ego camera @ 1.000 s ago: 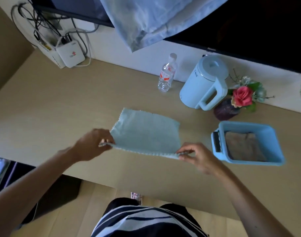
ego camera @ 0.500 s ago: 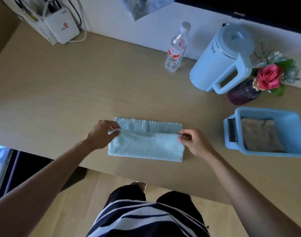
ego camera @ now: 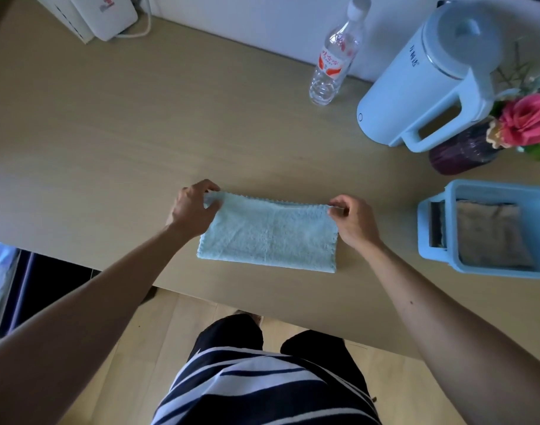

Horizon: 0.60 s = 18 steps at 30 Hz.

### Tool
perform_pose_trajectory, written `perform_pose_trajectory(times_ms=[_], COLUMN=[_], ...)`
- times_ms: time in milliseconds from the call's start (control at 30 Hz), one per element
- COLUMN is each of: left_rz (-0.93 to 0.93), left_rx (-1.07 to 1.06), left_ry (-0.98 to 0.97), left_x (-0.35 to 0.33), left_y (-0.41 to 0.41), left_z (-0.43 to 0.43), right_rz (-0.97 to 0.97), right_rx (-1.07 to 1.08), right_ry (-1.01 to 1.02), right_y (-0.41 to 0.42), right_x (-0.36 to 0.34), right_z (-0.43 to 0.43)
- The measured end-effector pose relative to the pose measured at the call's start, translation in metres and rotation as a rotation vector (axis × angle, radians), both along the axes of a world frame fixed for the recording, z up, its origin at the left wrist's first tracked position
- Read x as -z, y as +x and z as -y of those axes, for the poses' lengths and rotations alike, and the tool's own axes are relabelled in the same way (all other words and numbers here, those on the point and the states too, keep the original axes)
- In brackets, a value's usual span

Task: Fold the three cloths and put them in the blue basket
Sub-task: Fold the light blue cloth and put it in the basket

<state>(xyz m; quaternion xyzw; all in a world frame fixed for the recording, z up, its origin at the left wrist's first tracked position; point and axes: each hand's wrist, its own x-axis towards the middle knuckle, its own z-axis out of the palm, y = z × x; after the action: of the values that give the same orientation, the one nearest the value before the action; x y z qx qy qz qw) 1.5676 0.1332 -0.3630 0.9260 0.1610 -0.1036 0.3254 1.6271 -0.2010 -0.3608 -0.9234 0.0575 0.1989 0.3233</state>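
We fold the light blue cloth (ego camera: 268, 236) on the table (ego camera: 109, 142).
Our left hand (ego camera: 192, 210) and right hand (ego camera: 353, 220) each pinch a far corner.

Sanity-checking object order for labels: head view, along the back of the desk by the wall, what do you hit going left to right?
White router box → water bottle → pale blue kettle → dark purple vase holding the pink rose.
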Motion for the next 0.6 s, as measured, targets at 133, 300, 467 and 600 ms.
perform_pose_trajectory(times_ms=[133,300,467,600], left_rz=[0.188,0.209,0.017,0.029], left_rx=[0.116,0.516,0.505,0.584], left_ry=[0.296,0.296,0.294,0.375], left_x=[-0.002,0.012,0.042,0.05], left_y=[-0.013,-0.04,-0.056,-0.051], left_z=[0.015,0.057,0.074,0.065], right_rz=[0.351,0.352,0.113,0.152], right_rx=[-0.098,-0.481,-0.668,-0.677], right_ry=[-0.278,-0.206,-0.354,-0.464], right_y=[-0.016,-0.044,-0.071,-0.087], right_x=[0.004,0.003,0.029,0.028], right_z=[-0.002,-0.032,-0.03,-0.009])
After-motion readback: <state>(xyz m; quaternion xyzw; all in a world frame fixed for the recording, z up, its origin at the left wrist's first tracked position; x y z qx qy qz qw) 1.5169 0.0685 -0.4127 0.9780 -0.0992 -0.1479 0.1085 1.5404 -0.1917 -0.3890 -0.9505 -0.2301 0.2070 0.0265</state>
